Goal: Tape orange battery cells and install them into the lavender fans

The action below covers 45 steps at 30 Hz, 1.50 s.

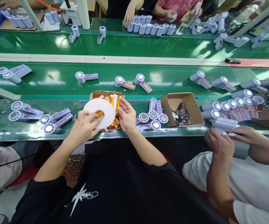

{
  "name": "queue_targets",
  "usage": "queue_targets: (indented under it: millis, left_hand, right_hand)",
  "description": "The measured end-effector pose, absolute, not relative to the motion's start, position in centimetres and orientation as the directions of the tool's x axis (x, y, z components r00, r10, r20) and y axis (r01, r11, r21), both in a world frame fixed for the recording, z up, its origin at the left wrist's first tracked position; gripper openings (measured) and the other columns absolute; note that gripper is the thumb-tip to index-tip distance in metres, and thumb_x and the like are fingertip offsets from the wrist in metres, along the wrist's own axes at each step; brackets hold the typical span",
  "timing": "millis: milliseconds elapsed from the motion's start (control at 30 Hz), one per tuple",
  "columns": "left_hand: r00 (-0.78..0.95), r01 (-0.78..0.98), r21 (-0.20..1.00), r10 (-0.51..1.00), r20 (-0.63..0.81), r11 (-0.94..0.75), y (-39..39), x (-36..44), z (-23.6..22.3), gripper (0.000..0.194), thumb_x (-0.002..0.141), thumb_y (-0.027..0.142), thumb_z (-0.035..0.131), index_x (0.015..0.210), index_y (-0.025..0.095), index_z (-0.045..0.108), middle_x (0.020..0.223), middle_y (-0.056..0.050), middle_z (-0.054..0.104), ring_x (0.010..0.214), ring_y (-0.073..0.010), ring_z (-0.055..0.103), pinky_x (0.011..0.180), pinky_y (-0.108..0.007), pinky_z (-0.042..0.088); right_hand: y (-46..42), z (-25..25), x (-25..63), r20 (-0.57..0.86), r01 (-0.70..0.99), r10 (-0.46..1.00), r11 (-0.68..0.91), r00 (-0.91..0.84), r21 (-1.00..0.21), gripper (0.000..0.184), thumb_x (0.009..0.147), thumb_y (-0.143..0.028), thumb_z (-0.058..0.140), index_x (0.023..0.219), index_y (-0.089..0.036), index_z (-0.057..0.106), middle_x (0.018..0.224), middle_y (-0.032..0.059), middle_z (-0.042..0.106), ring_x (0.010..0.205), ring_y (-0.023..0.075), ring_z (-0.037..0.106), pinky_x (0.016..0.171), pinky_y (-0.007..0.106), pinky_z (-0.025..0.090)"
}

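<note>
My left hand (84, 126) grips a flat roll of white tape (107, 110), with its fingers at the hole in the middle. My right hand (127, 116) pinches an orange wrapped battery (118, 100) with a thin red wire at its top. A white strip of tape (115, 102) lies along that battery, beside the roll's right edge. Both hands are above a cardboard box (93, 94) full of orange batteries (113, 125), partly hidden by the roll. Right of my right hand several lilac fan bodies (153, 115) rest on the bench.
An open cardboard box (168, 102) with small black parts (181, 114) stands to the right. More fan bodies (52, 119) lie left. A green conveyor (62, 81) carries others. At right, a co-worker's hands (220, 141) hold a fan body; people sit across the line.
</note>
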State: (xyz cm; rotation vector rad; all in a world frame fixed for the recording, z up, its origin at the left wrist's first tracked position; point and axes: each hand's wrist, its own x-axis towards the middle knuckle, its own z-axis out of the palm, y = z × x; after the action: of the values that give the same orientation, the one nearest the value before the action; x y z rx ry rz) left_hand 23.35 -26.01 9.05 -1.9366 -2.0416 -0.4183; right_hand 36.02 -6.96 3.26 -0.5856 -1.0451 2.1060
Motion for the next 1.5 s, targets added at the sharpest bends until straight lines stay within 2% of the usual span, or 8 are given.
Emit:
queue_targets:
  millis: [300, 433, 600, 933, 1100, 1200, 1333, 1500]
  left_hand:
    - [0.055, 0.982, 0.137, 0.898, 0.438, -0.127, -26.0, 28.7, 8.7, 0.042, 0.097, 0.018, 0.078, 0.139, 0.018, 0.076, 0.12, -0.01, 0.081, 0.106, -0.0263, 0.062, 0.098, -0.043, 0.054]
    - [0.029, 0.977, 0.173, 0.888, 0.459, -0.121, -25.8, 28.8, 8.4, 0.048, 0.096, 0.018, 0.078, 0.143, 0.022, 0.075, 0.118, -0.01, 0.082, 0.11, -0.0281, 0.062, 0.101, -0.047, 0.054]
    - [-0.113, 0.972, 0.235, 0.832, 0.543, -0.021, -26.6, 27.0, 7.2, 0.052, 0.092, 0.025, 0.084, 0.143, 0.024, 0.074, 0.113, -0.012, 0.08, 0.111, -0.0318, 0.06, 0.1, -0.051, 0.051]
    - [-0.236, 0.972, 0.186, 0.656, 0.717, 0.146, -27.0, 25.5, 10.0, 0.076, 0.089, 0.037, 0.087, 0.159, 0.035, 0.056, 0.124, -0.012, 0.069, 0.121, -0.0369, 0.054, 0.102, -0.06, 0.047]
    - [-0.291, 0.954, 0.177, 0.613, 0.734, 0.241, -26.3, 25.4, 10.8, 0.073, 0.088, 0.038, 0.088, 0.154, 0.034, 0.057, 0.129, -0.012, 0.067, 0.131, -0.0395, 0.052, 0.109, -0.066, 0.045]
    - [-0.269, 0.959, 0.153, 0.598, 0.755, 0.239, -26.5, 25.5, 11.3, 0.063, 0.089, 0.039, 0.087, 0.147, 0.032, 0.062, 0.126, -0.01, 0.069, 0.13, -0.0366, 0.053, 0.104, -0.065, 0.05]
    - [-0.264, 0.951, 0.078, 0.649, 0.713, 0.3, -27.9, 24.9, 12.4, 0.041, 0.1, 0.048, 0.077, 0.132, 0.024, 0.068, 0.123, -0.005, 0.07, 0.127, -0.0296, 0.055, 0.096, -0.062, 0.054]
    - [-0.119, 0.979, -0.042, 0.732, 0.671, 0.197, -29.4, 23.5, 12.5, 0.04, 0.097, 0.045, 0.082, 0.132, 0.028, 0.072, 0.12, -0.005, 0.076, 0.13, -0.0324, 0.055, 0.097, -0.062, 0.053]
  right_hand:
    - [-0.5, 6.3, 38.8, -0.002, -0.335, 0.715, -0.331, -0.7, -0.882, 0.068, 0.074, -0.041, 0.101, 0.137, -0.029, 0.077, 0.133, 0.006, 0.085, 0.137, 0.0288, 0.077, 0.103, 0.038, 0.071]
    - [1.2, 7.8, 39.5, 0.116, -0.4, 0.706, -0.251, -0.699, -0.881, 0.06, 0.086, -0.05, 0.093, 0.141, -0.035, 0.073, 0.15, 0.0018, 0.078, 0.144, 0.0229, 0.072, 0.111, 0.034, 0.066]
    - [-3.2, 5.9, 41.6, -0.092, -0.165, 0.562, -0.389, -0.822, -0.906, 0.067, 0.088, -0.082, 0.078, 0.126, -0.026, 0.076, 0.131, 0.0105, 0.086, 0.124, 0.0273, 0.082, 0.11, 0.045, 0.066]
    - [-7.5, 1.9, 43.5, 0.034, -0.067, 0.164, -0.201, -0.986, -0.977, 0.077, 0.094, -0.088, 0.066, 0.13, -0.022, 0.082, 0.136, 0.0133, 0.083, 0.13, 0.0307, 0.078, 0.119, 0.046, 0.058]
    - [-8.2, 1.8, 43.2, 0.093, -0.093, 0.115, 0.002, -0.989, -0.996, 0.079, 0.081, -0.058, 0.096, 0.149, -0.024, 0.073, 0.142, 0.0118, 0.081, 0.131, 0.0304, 0.078, 0.119, 0.044, 0.059]
    - [-8.5, 2.5, 43.3, 0.128, -0.114, 0.174, 0.091, -0.976, -0.989, 0.064, 0.096, -0.039, 0.083, 0.156, -0.026, 0.067, 0.144, 0.0109, 0.081, 0.131, 0.0273, 0.079, 0.118, 0.042, 0.061]
    - [-7.4, 3.8, 44.0, 0.219, -0.165, 0.169, 0.283, -0.961, -0.945, 0.063, 0.093, -0.03, 0.084, 0.155, -0.029, 0.069, 0.155, 0.0104, 0.075, 0.145, 0.0305, 0.071, 0.127, 0.048, 0.055]
    - [-5.6, 4.7, 44.6, 0.227, -0.096, 0.187, 0.53, -0.956, -0.842, 0.05, 0.104, -0.021, 0.066, 0.153, -0.029, 0.07, 0.149, 0.0109, 0.078, 0.136, 0.0297, 0.077, 0.12, 0.05, 0.061]
